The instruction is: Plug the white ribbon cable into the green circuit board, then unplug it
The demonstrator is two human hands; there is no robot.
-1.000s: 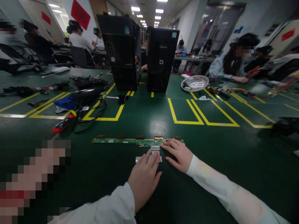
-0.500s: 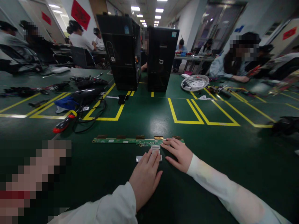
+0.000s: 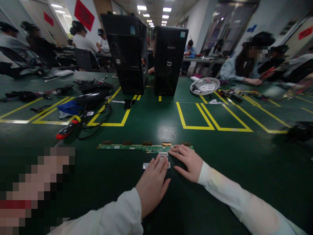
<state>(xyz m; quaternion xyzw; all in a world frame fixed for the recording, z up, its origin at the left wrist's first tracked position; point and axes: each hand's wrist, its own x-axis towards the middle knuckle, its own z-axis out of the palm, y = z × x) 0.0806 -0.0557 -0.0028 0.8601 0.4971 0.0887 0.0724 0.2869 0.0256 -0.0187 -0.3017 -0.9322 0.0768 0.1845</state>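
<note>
A long, narrow green circuit board [image 3: 122,148] with brown flex tabs along its far edge lies crosswise on the table. From its near side a white flat ribbon cable [image 3: 163,154] runs toward me, and a pale strip, seemingly part of it, shows on both sides of my fingers. My left hand [image 3: 152,186] rests palm down over the cable, fingers stretched out and covering part of it. My right hand [image 3: 187,163] lies with fingers spread, the fingertips on the board's right part and hiding some of it. Neither hand is wrapped round anything.
Two black computer towers [image 3: 168,62] stand at the back of the green table [image 3: 156,117]. To the left are a red-and-black screwdriver [image 3: 66,130], a blue cloth-like item [image 3: 69,109] and black cables. A white basket [image 3: 205,86] sits back right. Several people are seated around.
Both hands keep the same pose on the board and cable. The whole view has shifted only very slightly.
</note>
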